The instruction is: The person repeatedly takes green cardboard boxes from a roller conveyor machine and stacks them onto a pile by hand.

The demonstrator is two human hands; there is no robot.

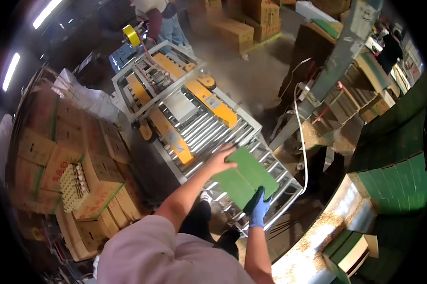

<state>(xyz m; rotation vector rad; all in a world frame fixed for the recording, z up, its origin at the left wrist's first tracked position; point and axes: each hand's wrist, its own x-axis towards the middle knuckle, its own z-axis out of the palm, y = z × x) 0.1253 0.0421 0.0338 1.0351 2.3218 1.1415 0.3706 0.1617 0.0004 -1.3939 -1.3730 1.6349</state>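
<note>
A green cardboard carton (245, 176) with a seam across its top is on the near end of the roller conveyor (278, 176), turned at an angle. My bare left hand (220, 161) grips its far left edge, the thumb lying on the top face. My right hand (259, 207), in a blue glove, holds the near right side with the thumb over the top. The carton's underside and the fingertips below its edges are hidden. Beyond the carton stands a carton-sealing machine (159, 78) with yellow side belts and a roll of yellow tape (131, 35).
Brown cartons (57, 146) are piled on the left, with egg trays (71, 187) against them. A metal post (348, 47) and a white cable (301, 128) stand right of the conveyor. Flat green cartons (395, 182) and an open box (350, 253) lie right. Another person (164, 23) stands beyond the machine.
</note>
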